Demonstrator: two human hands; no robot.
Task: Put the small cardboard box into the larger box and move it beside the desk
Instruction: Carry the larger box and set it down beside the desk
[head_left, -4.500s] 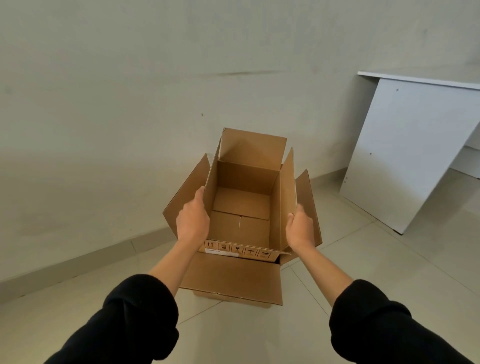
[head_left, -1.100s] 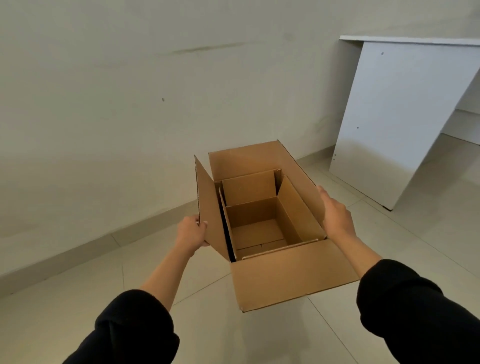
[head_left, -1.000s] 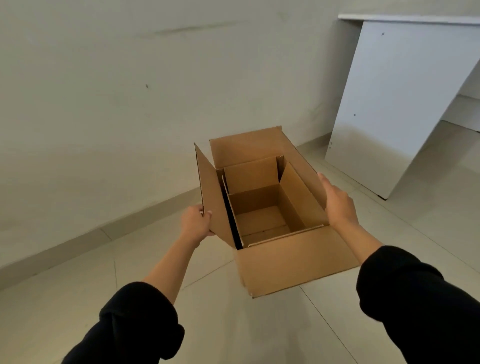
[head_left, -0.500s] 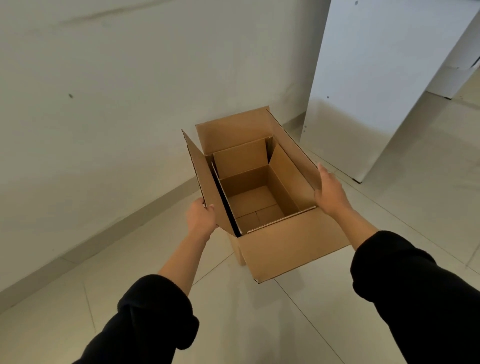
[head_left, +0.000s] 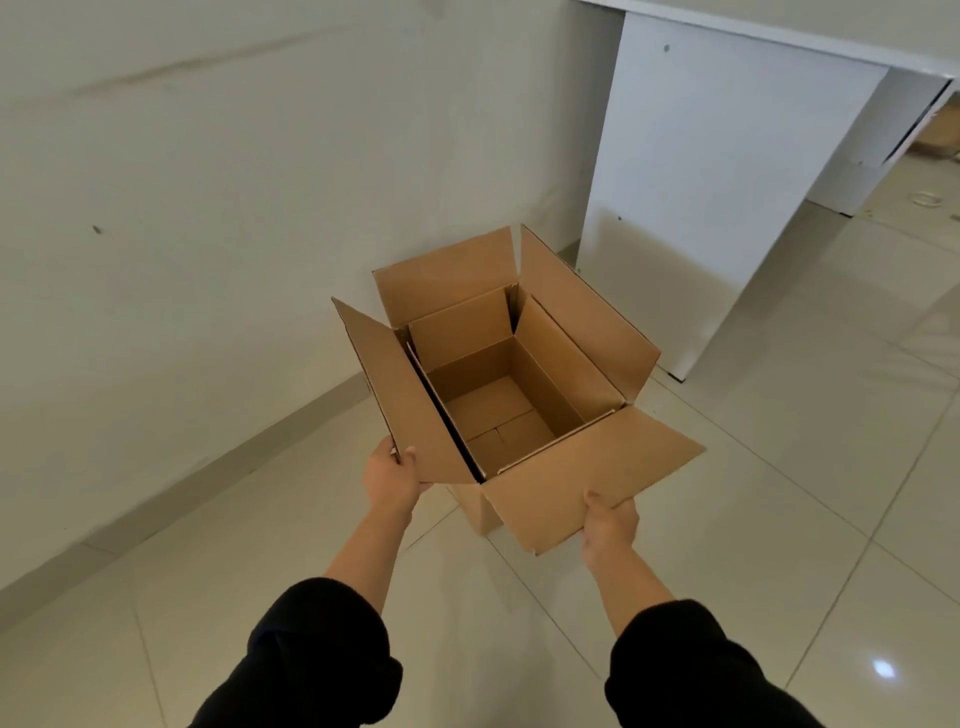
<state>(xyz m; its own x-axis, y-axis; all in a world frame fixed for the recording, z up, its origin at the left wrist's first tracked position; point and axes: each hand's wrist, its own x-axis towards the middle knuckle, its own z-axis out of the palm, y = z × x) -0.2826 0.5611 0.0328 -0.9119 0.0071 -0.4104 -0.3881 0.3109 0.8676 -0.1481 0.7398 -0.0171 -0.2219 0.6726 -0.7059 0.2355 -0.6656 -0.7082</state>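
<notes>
The larger cardboard box (head_left: 587, 480) stands open on the tiled floor, close to the white side panel of the desk (head_left: 727, 182). The small cardboard box (head_left: 493, 410) sits inside it, also open, with its bottom seam showing. A dark gap runs between the two boxes along the left side. My left hand (head_left: 392, 478) pinches the near corner of the larger box's left flap. My right hand (head_left: 608, 525) grips the outer edge of the near flap, which is folded out flat.
A pale wall with a skirting board (head_left: 208, 483) runs behind and to the left of the box. Glossy floor tiles (head_left: 779, 493) stretch to the right. Under the desk, some small items (head_left: 927, 197) lie on the floor far right.
The box has come down next to the desk panel. My hands left the box's sides: the left now holds the left flap, the right holds the near flap.
</notes>
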